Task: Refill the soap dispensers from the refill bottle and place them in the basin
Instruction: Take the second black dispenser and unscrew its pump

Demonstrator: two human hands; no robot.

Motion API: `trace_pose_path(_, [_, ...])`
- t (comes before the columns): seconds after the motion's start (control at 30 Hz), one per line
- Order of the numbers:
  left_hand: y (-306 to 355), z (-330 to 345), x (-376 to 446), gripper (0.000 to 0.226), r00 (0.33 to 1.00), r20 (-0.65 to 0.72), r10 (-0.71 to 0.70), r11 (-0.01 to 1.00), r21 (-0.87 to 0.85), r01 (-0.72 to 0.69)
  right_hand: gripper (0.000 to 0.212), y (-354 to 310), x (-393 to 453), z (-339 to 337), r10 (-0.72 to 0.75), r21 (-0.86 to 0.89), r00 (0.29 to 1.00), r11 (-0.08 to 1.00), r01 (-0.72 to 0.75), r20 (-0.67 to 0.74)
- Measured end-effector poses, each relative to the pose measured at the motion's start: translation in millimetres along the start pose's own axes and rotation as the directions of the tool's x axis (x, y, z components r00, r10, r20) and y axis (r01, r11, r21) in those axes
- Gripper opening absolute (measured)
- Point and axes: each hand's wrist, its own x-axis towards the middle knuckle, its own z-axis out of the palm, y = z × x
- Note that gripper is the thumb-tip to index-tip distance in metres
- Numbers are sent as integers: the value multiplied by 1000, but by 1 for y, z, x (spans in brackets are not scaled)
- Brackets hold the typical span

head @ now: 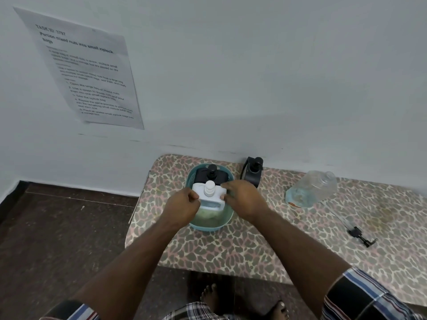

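A white soap dispenser (pixel 209 192) with a white pump top sits inside the teal basin (pixel 225 221), in front of a black dispenser (pixel 211 174) that stands at the basin's far side. My left hand (pixel 182 204) grips the white dispenser's left side. Its right side is gripped by my right hand (pixel 242 199). A second black dispenser (pixel 253 173) stands on the table against the wall, just right of the basin. The clear refill bottle (pixel 312 189) lies tilted farther right, with a little bluish liquid in it and no cap visible.
A leopard-print table (pixel 231 248) stands against a pale wall. A black pump with a clear tube (pixel 357 232) lies loose on the table at right. A printed sheet (pixel 85 70) hangs on the wall. Dark floor and my bare feet (pixel 209 294) show below the table's front edge.
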Motion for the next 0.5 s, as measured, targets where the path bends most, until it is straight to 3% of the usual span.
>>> trace_pose_path(0.07, [2,3,-1,7,1000,1,1,1000,-2,-1,6,11,-4,-9,122,141,977,985,-98,-173])
trace_pose_path(0.17, [7,8,-2,9,1000,24,2,1000,-22,-1,26,31,-7,-19,413,335,838,894,-298,-356])
trace_pose_path(0.23, [11,12,-3,11,999,50,10,999,-33,-9,44,40,-2,-22,514,383,795,839,-386,-323])
trace_pose_path(0.33, [17,17,-6,6,998,69,14,998,-64,-9,75,45,10,-24,555,398,805,801,-448,-211])
trace_pose_path(0.5, [26,24,-19,9,994,101,44,992,-124,-31,59,55,21,-25,482,300,861,855,-422,-163])
